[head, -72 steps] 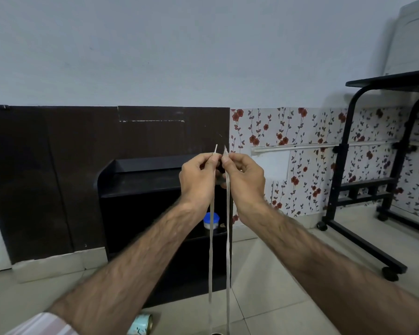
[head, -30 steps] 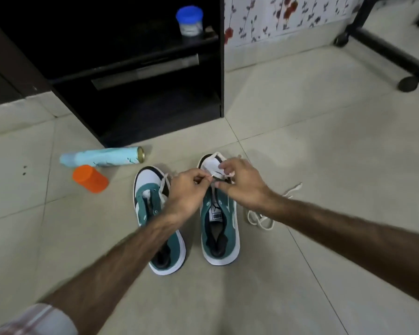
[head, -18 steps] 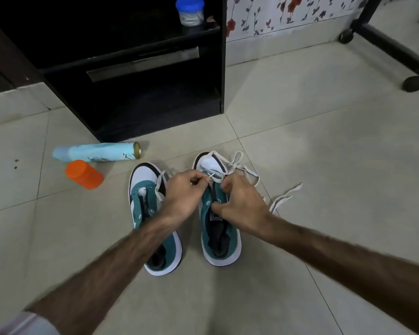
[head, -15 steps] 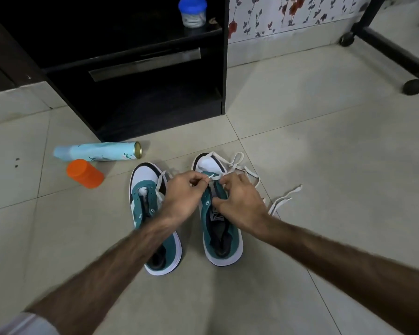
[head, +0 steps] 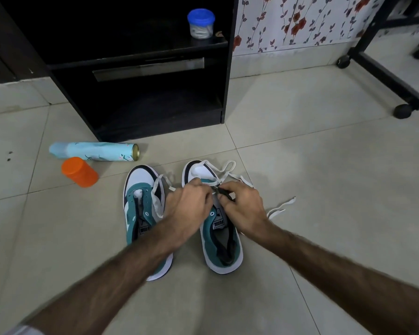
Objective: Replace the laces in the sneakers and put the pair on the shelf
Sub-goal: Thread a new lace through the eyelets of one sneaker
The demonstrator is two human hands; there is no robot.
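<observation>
I saw a floor [head: 324, 165] of pale, glossy tiles with thin dark joints. A black cabinet [head: 225, 68] with open compartments stood on it against the wall, its inside very dark. To the right of the cabinet the wallpaper [head: 300, 22] was white with red flowers on dark leafy stems, above a pale skirting. At far right stood a black metal frame [head: 382, 76] on small castors. The light was dim and soft
</observation>
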